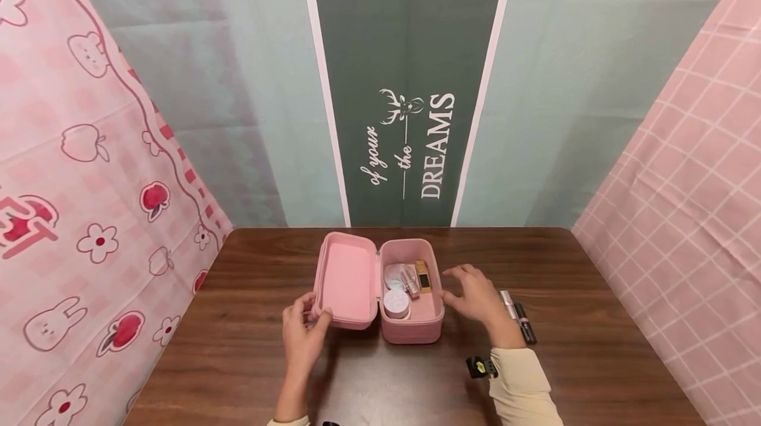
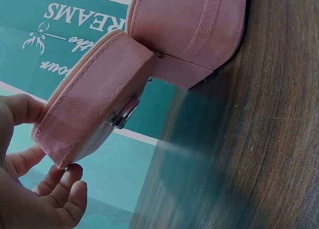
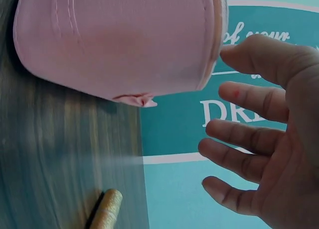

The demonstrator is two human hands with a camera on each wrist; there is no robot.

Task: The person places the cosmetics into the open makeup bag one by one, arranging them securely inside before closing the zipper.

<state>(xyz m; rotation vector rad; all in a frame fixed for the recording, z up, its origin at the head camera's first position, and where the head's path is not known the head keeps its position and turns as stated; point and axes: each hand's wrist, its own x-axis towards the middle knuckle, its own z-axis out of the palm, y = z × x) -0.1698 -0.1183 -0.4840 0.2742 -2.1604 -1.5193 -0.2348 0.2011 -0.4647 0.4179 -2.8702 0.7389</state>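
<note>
A pink zippered cosmetic case (image 1: pixel 411 332) stands on the table with its lid (image 1: pixel 347 281) swung out to the left. My left hand (image 1: pixel 302 337) grips the lid's outer edge, thumb on one side and fingers below, also visible in the left wrist view on the lid (image 2: pixel 94 84). Beside the case's right wall is my right hand (image 1: pixel 475 294), fingers spread and relaxed; its thumb is right at the rim in the right wrist view. Inside the case lie a round jar (image 1: pixel 396 304), a pale round compact (image 1: pixel 393 275), a pinkish lipstick (image 1: pixel 409 282) and a gold-and-black lipstick (image 1: pixel 423 277).
Right of the case, a silvery tube (image 1: pixel 507 304) and a black tube (image 1: pixel 526 324) lie on the brown wooden table (image 1: pixel 250 347), close by my right forearm. A watch (image 1: pixel 480 367) is on the right wrist. Printed cloth (image 1: pixel 410 30) hangs behind and at both sides.
</note>
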